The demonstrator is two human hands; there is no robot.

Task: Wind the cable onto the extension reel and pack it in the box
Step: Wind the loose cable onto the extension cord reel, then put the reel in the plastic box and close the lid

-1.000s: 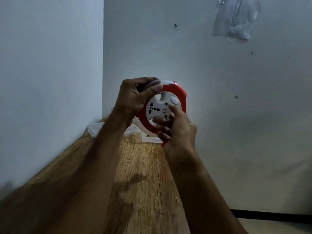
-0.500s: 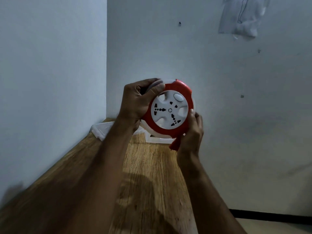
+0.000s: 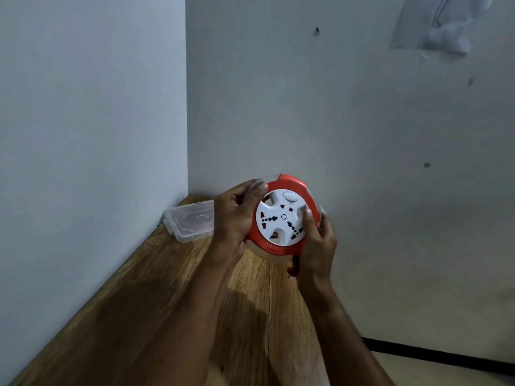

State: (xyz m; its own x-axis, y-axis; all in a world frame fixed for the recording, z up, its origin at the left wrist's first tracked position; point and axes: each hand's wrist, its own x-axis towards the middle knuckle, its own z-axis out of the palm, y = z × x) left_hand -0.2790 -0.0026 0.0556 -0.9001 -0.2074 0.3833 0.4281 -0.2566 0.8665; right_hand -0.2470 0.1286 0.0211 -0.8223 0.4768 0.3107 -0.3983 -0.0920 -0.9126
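Two hands hold the extension reel (image 3: 282,218) upright above the bench (image 3: 250,316); left hand (image 3: 234,218) curled round its rim; right hand (image 3: 317,240) gripping the opposite edge, thumb on its white face; box (image 3: 189,220) lies behind.

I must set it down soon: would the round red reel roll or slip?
The extension reel looks round-rimmed, so on edge it may roll; flat it probably stays. Its plastic seems smooth, perhaps slippery. Both hands, left hand and right hand, grip it.
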